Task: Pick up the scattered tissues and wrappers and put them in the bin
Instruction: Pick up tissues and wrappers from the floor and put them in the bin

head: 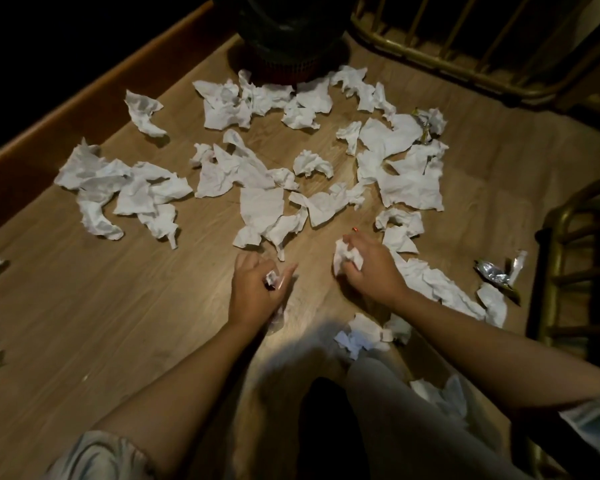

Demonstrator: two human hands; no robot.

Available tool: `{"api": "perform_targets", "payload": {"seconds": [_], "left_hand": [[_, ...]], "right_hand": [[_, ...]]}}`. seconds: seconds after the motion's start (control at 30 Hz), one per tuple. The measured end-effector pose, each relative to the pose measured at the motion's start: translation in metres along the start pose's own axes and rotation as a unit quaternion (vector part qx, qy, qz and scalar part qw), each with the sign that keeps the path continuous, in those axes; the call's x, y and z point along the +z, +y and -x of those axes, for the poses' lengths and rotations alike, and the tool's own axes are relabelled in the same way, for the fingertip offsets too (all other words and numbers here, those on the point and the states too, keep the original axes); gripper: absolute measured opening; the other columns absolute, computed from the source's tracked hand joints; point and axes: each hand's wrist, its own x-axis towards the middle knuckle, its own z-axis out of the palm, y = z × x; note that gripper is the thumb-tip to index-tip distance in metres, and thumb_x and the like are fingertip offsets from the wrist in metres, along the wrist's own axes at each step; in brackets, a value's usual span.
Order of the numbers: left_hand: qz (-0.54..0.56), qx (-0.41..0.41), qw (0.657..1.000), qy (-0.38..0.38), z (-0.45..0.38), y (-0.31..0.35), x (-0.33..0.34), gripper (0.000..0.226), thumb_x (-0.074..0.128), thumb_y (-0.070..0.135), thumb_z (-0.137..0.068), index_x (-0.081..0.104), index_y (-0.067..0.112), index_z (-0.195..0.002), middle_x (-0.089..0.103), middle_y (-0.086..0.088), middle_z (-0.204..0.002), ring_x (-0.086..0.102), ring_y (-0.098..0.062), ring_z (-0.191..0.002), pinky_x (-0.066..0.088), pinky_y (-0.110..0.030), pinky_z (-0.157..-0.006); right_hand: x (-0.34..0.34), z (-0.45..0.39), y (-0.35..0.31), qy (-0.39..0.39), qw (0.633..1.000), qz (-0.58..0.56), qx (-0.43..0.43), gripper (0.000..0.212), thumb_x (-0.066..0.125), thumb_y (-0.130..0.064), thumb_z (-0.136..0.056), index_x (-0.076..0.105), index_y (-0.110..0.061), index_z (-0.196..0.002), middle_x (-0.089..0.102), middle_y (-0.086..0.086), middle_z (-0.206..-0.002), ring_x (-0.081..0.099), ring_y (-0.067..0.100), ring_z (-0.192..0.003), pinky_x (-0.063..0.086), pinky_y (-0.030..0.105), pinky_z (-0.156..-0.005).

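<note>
White crumpled tissue (347, 255) is clutched in the right hand (371, 265); the left hand (253, 289) grips a small wad (271, 278). Gathering stage; next, carry both to the far bin (288, 36).

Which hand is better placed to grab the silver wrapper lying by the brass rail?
Right. The right hand, clutching a crumpled tissue, is on the same side as the silver wrapper. The left hand, closed on a small scrap, would have to cross over.
</note>
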Motion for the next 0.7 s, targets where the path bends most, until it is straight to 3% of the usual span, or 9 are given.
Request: {"api": "perform_targets", "payload": {"seconds": [0.07,0.13,0.23,0.3,0.37,0.53,0.7], "left_hand": [[0.015,0.066,0.997,-0.033,0.001,0.009,0.004,0.019,0.068,0.028,-0.087,0.067,0.013,-0.076,0.058,-0.004,-0.09,0.048,-0.012,-0.085,0.039,-0.024,-0.073],[0.042,0.13,0.985,-0.107,0.003,0.022,0.008,0.004,0.07,0.02,-0.085,0.066,0.019,-0.084,0.055,0.0,-0.102,0.051,-0.009,-0.085,0.049,-0.026,-0.074],[0.027,0.229,0.938,-0.257,0.006,0.045,0.02,0.025,0.069,0.029,-0.086,0.061,0.025,-0.109,0.052,0.007,-0.122,0.059,-0.011,-0.096,0.056,-0.032,-0.082],[-0.035,0.261,0.89,-0.373,0.009,0.062,0.031,0.048,0.069,0.033,-0.086,0.051,0.031,-0.131,0.052,0.006,-0.132,0.057,-0.014,-0.11,0.052,-0.035,-0.091],[-0.087,0.293,0.847,-0.436,0.012,0.074,0.042,0.06,0.069,0.038,-0.084,0.042,0.037,-0.138,0.049,0.006,-0.135,0.054,-0.013,-0.111,0.049,-0.031,-0.089],[-0.151,0.353,0.799,-0.462,0.018,0.072,0.054,0.044,0.065,0.04,-0.085,0.05,0.032,-0.125,0.043,0.003,-0.128,0.055,-0.018,-0.102,0.05,-0.033,-0.082],[-0.102,0.336,0.84,-0.414,0.011,0.052,0.056,0.031,0.068,0.029,-0.083,0.058,0.024,-0.111,0.051,0.004,-0.124,0.058,-0.016,-0.096,0.046,-0.025,-0.077]], "right_hand": [[-0.014,-0.003,-0.001,0.058,0.996,-0.054,0.034,0.008,0.061,-0.013,-0.083,0.057,-0.007,-0.087,0.059,0.004,-0.076,0.054,0.016,-0.068,0.034,0.021,-0.061],[-0.024,-0.001,0.002,0.075,0.991,-0.089,0.061,0.011,0.06,-0.009,-0.086,0.049,-0.012,-0.084,0.052,-0.005,-0.067,0.048,0.005,-0.06,0.031,0.017,-0.051],[-0.036,0.017,0.015,0.04,0.994,-0.09,0.055,0.016,0.054,-0.012,-0.088,0.056,-0.017,-0.103,0.062,-0.002,-0.085,0.053,0.005,-0.07,0.04,0.019,-0.059],[-0.044,0.037,0.026,-0.006,0.997,-0.067,0.033,0.023,0.051,-0.022,-0.086,0.059,-0.021,-0.108,0.066,-0.001,-0.096,0.058,0.01,-0.082,0.047,0.026,-0.07],[-0.047,0.061,0.037,-0.059,0.998,-0.015,0.017,0.03,0.051,-0.037,-0.084,0.06,-0.025,-0.109,0.068,-0.003,-0.103,0.061,0.012,-0.091,0.049,0.029,-0.077],[-0.038,0.111,0.063,-0.14,0.986,0.088,0.023,0.042,0.056,-0.057,-0.084,0.052,-0.037,-0.122,0.065,-0.01,-0.114,0.06,0.011,-0.1,0.051,0.034,-0.084],[-0.029,0.125,0.083,-0.176,0.976,0.125,0.021,0.034,0.062,-0.032,-0.089,0.058,-0.019,-0.12,0.06,0.002,-0.117,0.058,0.02,-0.104,0.047,0.029,-0.085]]}}
